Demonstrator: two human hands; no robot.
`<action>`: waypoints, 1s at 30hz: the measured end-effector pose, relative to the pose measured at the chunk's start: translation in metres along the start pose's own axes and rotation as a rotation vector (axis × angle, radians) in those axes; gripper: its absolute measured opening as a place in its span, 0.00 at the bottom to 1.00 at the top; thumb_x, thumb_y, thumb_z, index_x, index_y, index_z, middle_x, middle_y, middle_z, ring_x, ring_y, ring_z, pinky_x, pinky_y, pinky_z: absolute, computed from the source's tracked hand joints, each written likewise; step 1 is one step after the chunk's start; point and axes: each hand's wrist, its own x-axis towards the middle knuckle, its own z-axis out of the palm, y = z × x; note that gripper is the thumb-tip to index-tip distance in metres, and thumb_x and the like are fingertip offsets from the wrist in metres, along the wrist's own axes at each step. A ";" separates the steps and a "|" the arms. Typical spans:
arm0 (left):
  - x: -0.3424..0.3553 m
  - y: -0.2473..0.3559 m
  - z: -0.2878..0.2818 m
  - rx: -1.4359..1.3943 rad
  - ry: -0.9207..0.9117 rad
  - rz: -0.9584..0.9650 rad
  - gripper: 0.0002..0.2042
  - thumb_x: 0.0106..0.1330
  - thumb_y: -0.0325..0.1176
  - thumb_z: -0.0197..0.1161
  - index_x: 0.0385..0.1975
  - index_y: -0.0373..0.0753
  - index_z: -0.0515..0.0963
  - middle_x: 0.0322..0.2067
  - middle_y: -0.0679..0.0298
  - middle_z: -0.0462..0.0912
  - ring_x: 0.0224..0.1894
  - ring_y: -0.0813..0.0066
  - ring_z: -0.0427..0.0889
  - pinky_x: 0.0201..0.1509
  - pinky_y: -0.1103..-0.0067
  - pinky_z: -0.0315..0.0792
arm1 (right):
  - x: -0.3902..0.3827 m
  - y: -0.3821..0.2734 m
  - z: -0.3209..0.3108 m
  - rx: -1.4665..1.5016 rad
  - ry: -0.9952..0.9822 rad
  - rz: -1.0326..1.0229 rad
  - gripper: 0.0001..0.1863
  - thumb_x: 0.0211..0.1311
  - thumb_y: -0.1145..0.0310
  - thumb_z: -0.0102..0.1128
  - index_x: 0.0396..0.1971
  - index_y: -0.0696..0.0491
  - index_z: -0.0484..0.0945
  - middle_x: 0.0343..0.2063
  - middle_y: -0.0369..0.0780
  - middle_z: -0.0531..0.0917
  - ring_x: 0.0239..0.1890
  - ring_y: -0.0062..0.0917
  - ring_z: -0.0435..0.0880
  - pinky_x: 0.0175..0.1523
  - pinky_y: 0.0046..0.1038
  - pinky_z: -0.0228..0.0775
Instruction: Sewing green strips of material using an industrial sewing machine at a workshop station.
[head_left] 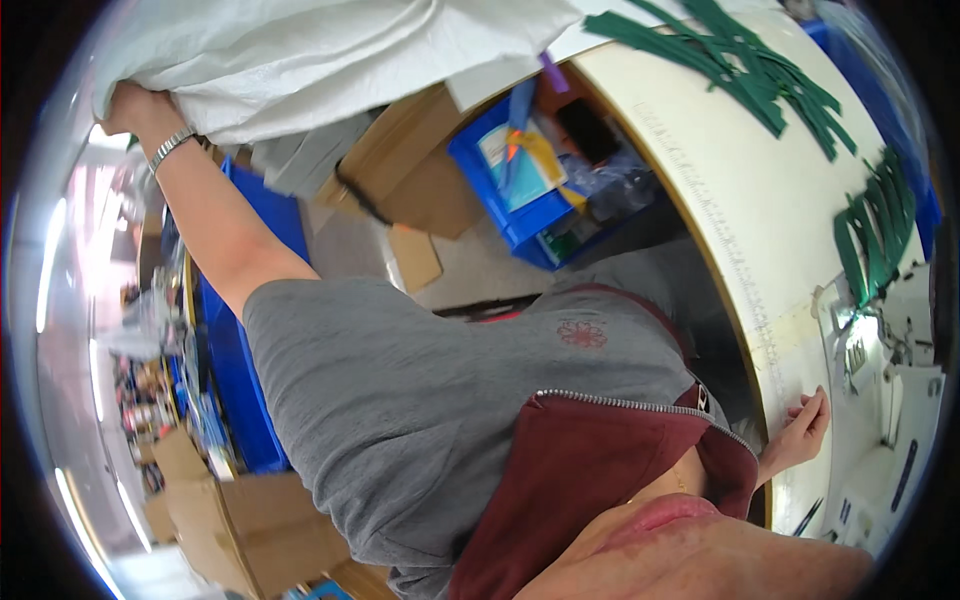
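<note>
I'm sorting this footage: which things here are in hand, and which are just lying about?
In hand: left hand grips the white fabric; right hand rests on the table edge.
Lying about: green strips, blue bin, cardboard boxes.

Left arm stretching far out and up toward the upper left, elbow nearly straight, bare forearm showing below the short grey sleeve. Left hand [128,105] curling closed, fingers gripping, knuckles turned up, a silver metal bracelet [170,148] circling the wrist. Right hand [803,425] resting low at the right, fingers bent loosely, fingertips pressing down, forearm mostly hidden.
</note>
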 end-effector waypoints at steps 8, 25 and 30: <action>-0.169 -0.004 -0.146 -0.207 -0.227 0.000 0.17 0.53 0.31 0.60 0.44 0.36 0.75 0.35 0.53 0.81 0.34 0.63 0.80 0.37 0.70 0.74 | -0.027 -0.090 0.080 0.421 -0.625 -0.331 0.15 0.59 0.75 0.54 0.48 0.57 0.75 0.34 0.38 0.81 0.25 0.12 0.71 0.29 0.14 0.64; -0.186 0.198 -0.240 -0.400 -0.135 -0.129 0.10 0.49 0.21 0.62 0.33 0.30 0.79 0.30 0.60 0.83 0.33 0.74 0.80 0.40 0.83 0.71 | -0.206 -0.235 0.263 0.245 -0.774 -1.495 0.35 0.48 0.49 0.63 0.55 0.50 0.66 0.51 0.43 0.72 0.46 0.35 0.78 0.43 0.31 0.74; -0.205 0.152 -0.246 -0.209 -0.304 0.180 0.18 0.52 0.33 0.65 0.45 0.45 0.78 0.32 0.59 0.84 0.34 0.70 0.83 0.39 0.78 0.74 | -0.158 -0.273 0.310 0.258 -0.831 -1.145 0.09 0.56 0.64 0.56 0.27 0.53 0.79 0.18 0.43 0.80 0.23 0.36 0.82 0.31 0.34 0.75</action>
